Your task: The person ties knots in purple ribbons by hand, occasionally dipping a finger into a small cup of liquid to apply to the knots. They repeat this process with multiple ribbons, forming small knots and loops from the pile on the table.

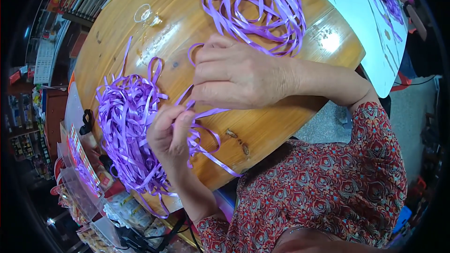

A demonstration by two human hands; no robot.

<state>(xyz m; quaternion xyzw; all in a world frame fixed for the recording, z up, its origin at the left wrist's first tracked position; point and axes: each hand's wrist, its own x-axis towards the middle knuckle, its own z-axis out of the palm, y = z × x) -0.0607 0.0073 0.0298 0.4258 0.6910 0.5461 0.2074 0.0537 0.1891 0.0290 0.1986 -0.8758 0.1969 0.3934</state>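
Observation:
My left hand [169,131] is closed, thumb against the fingers, pinching a strand of purple satin ribbon [186,94]. Just above and to its right, my right hand [236,72] is curled into a fist with its back upward. The same ribbon runs in under its fingers, and a small loop stands out beyond its knuckles. What lies inside the right palm is hidden. A tangled heap of purple ribbon [126,117] spreads over the left of the table, beside my left hand. Loose ribbon ends trail below both hands toward the table's near edge.
On the round wooden table [108,42], a looser coil of purple ribbon [297,7] lies at the far side. A clear glass [146,15] stands far left. A white marbled table [370,33] adjoins at right with more ribbon [386,0]. Packaged goods [133,211] crowd the lower left.

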